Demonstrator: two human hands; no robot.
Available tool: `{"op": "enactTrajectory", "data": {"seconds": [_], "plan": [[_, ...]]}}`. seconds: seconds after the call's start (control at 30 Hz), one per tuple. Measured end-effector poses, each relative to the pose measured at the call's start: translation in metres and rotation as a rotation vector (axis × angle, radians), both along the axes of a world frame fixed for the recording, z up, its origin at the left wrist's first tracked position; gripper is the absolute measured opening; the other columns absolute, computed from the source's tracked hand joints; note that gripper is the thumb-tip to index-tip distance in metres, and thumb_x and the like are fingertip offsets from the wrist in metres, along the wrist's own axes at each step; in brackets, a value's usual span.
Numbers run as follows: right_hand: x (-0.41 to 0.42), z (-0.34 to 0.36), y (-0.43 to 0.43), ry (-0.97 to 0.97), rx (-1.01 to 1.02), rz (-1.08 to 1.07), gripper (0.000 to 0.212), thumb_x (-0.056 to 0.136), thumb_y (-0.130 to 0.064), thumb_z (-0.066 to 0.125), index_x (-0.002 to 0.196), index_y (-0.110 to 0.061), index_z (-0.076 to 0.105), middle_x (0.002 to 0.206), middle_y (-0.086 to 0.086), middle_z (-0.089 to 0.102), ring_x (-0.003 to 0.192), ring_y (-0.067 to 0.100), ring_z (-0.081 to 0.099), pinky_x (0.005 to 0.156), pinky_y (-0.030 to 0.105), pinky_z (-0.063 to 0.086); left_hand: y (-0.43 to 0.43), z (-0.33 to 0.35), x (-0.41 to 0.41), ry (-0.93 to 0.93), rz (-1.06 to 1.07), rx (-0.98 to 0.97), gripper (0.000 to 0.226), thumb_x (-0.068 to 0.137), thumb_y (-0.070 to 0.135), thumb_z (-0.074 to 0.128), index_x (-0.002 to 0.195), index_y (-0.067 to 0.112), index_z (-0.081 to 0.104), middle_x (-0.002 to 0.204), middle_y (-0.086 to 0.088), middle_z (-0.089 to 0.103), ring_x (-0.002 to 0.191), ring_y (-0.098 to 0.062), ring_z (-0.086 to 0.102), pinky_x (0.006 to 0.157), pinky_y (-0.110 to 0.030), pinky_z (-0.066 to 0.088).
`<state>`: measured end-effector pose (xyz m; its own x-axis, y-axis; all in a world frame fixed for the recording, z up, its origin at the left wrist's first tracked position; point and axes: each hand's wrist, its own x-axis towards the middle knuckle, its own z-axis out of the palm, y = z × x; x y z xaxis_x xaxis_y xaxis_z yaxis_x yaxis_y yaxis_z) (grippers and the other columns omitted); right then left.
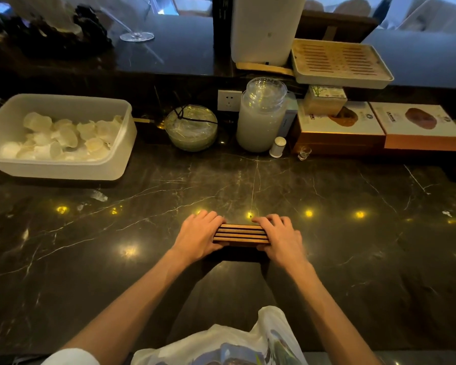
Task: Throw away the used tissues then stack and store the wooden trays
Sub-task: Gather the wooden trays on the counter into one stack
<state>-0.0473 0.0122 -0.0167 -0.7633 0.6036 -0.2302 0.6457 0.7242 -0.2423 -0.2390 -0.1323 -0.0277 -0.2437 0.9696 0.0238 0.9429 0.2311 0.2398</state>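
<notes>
Directly ahead of the person, both forearms are reaching forward over the dark marble worktop (pixel 327 196), palms down, meeting at a stack of wooden trays (pixel 240 235) lying near the worktop's middle. Four thin trays are showing as edges in the stack. The left hand (pixel 199 235) is clasping the stack's left end, its fingers (pixel 208 218) curling over the far edge. The right hand (pixel 281 237) is clasping the right end the same way, thumb tucked at the near side. A white plastic bag (pixel 229 343) is bunching at the bottom edge, close to the person's body; what it is holding cannot be made out.

At far left a white rectangular tub (pixel 63 168) is sitting open, filled with pale, translucent, petal-like pieces (pixel 63 138). Beside it a lidded glass bowl (pixel 191 127) is resting by the back ledge. To its right a tall glass jar (pixel 261 114) is standing, lid on, full of something whitish. On the raised ledge behind, a slatted tea tray (pixel 340 61) is sitting empty, above two flat printed boxes (pixel 379 127).
</notes>
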Motion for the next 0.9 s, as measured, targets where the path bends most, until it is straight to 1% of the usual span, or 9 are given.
{"op": "enactTrajectory", "data": {"seconds": [0.07, 0.17, 0.33, 0.47, 0.6, 0.67, 0.77, 0.83, 0.9], "plan": [[-0.001, -0.001, 0.003, 0.045, 0.009, 0.0, 0.065, 0.075, -0.046, 0.075, 0.132, -0.04, 0.043, 0.13, -0.009, 0.049, 0.122, 0.017, 0.042, 0.093, 0.046, 0.043, 0.002, -0.001, -0.001, -0.003, 0.0, -0.001, 0.046, 0.075, 0.06, 0.064, 0.109, 0.031, 0.054, 0.105, 0.011, 0.06, 0.092, -0.01, 0.053, 0.074, -0.024, 0.036], [-0.005, -0.002, 0.007, 0.1, 0.086, 0.015, 0.056, 0.072, -0.057, 0.072, 0.12, -0.036, 0.052, 0.118, -0.012, 0.056, 0.111, 0.013, 0.048, 0.09, 0.038, 0.043, 0.007, 0.002, -0.002, 0.008, 0.001, -0.025, 0.048, 0.076, 0.058, 0.064, 0.113, 0.029, 0.053, 0.11, 0.01, 0.059, 0.097, -0.012, 0.053, 0.08, -0.028, 0.041], [-0.004, 0.0, 0.005, 0.131, 0.147, 0.031, 0.052, 0.072, -0.06, 0.071, 0.112, -0.031, 0.055, 0.11, -0.011, 0.057, 0.104, 0.013, 0.051, 0.086, 0.033, 0.044, 0.009, 0.001, 0.003, 0.051, 0.039, -0.084, 0.055, 0.076, 0.056, 0.066, 0.12, 0.027, 0.049, 0.12, 0.006, 0.054, 0.106, -0.016, 0.051, 0.089, -0.035, 0.042], [-0.004, -0.002, 0.002, 0.138, 0.171, 0.028, 0.051, 0.071, -0.061, 0.071, 0.109, -0.03, 0.055, 0.108, -0.011, 0.058, 0.101, 0.013, 0.052, 0.085, 0.032, 0.043, 0.01, 0.002, 0.006, 0.077, 0.051, -0.118, 0.057, 0.079, 0.053, 0.067, 0.124, 0.026, 0.045, 0.124, 0.003, 0.052, 0.11, -0.019, 0.049, 0.091, -0.037, 0.042], [-0.012, -0.003, 0.001, 0.086, 0.192, 0.007, 0.056, 0.068, -0.063, 0.071, 0.109, -0.028, 0.054, 0.11, -0.008, 0.058, 0.103, 0.016, 0.053, 0.09, 0.035, 0.04, 0.012, 0.004, 0.005, 0.061, 0.043, -0.137, 0.055, 0.08, 0.048, 0.068, 0.125, 0.024, 0.045, 0.127, 0.003, 0.05, 0.114, -0.019, 0.047, 0.095, -0.037, 0.04], [-0.015, -0.004, 0.0, 0.038, 0.213, 0.004, 0.06, 0.066, -0.064, 0.072, 0.108, -0.026, 0.053, 0.109, -0.006, 0.058, 0.103, 0.019, 0.055, 0.093, 0.038, 0.04, 0.01, 0.003, 0.005, 0.064, 0.035, -0.12, 0.054, 0.081, 0.049, 0.066, 0.125, 0.025, 0.045, 0.126, 0.005, 0.05, 0.113, -0.018, 0.047, 0.094, -0.036, 0.039], [-0.01, -0.013, -0.002, 0.068, 0.258, 0.005, 0.058, 0.062, -0.064, 0.075, 0.1, -0.027, 0.055, 0.1, -0.008, 0.06, 0.094, 0.018, 0.058, 0.083, 0.034, 0.043, 0.005, -0.002, 0.001, 0.041, 0.0, -0.038, 0.05, 0.079, 0.053, 0.063, 0.119, 0.027, 0.049, 0.117, 0.008, 0.053, 0.105, -0.015, 0.05, 0.087, -0.032, 0.04], [-0.005, -0.016, 0.0, 0.123, 0.272, 0.019, 0.055, 0.059, -0.066, 0.075, 0.096, -0.03, 0.055, 0.095, -0.011, 0.059, 0.089, 0.015, 0.057, 0.076, 0.03, 0.041, 0.001, -0.004, -0.005, -0.028, -0.04, 0.04, 0.048, 0.078, 0.056, 0.06, 0.117, 0.028, 0.054, 0.11, 0.01, 0.056, 0.098, -0.012, 0.053, 0.08, -0.029, 0.043], [-0.003, -0.014, 0.004, 0.152, 0.25, 0.059, 0.054, 0.062, -0.067, 0.071, 0.101, -0.033, 0.055, 0.099, -0.015, 0.058, 0.092, 0.012, 0.055, 0.076, 0.027, 0.037, -0.006, -0.004, -0.011, -0.131, -0.055, 0.11, 0.049, 0.079, 0.058, 0.06, 0.118, 0.029, 0.057, 0.107, 0.014, 0.057, 0.095, -0.005, 0.051, 0.079, -0.024, 0.046]]}}
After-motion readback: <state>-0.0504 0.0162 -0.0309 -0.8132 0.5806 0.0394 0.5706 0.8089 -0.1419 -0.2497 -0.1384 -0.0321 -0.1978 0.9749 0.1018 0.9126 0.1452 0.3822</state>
